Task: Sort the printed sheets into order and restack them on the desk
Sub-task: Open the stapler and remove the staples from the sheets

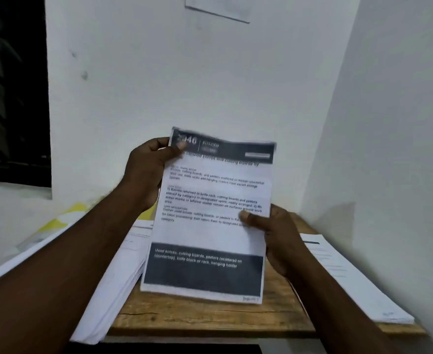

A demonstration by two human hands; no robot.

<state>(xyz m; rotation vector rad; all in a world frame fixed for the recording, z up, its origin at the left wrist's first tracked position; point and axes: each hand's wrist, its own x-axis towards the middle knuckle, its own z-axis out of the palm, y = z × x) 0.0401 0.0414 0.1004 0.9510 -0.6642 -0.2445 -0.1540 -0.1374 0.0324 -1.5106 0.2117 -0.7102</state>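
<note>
Below the fingers of both hands a strip of bare wooden desk (210, 318) lies open down to its near edge. To the outer side of the left hand (146, 172) and its fingers, the left paper stack (118, 272) covers the desk and overhangs its front. Outside the fingers of the right hand (281, 241), the right paper stack (350, 282) lies along the side wall (389, 149). Between the two sets of fingers the held sheet (210, 233) fills the gap. Beyond the fingertips stands the back wall (184, 72), with open air above them.
</note>
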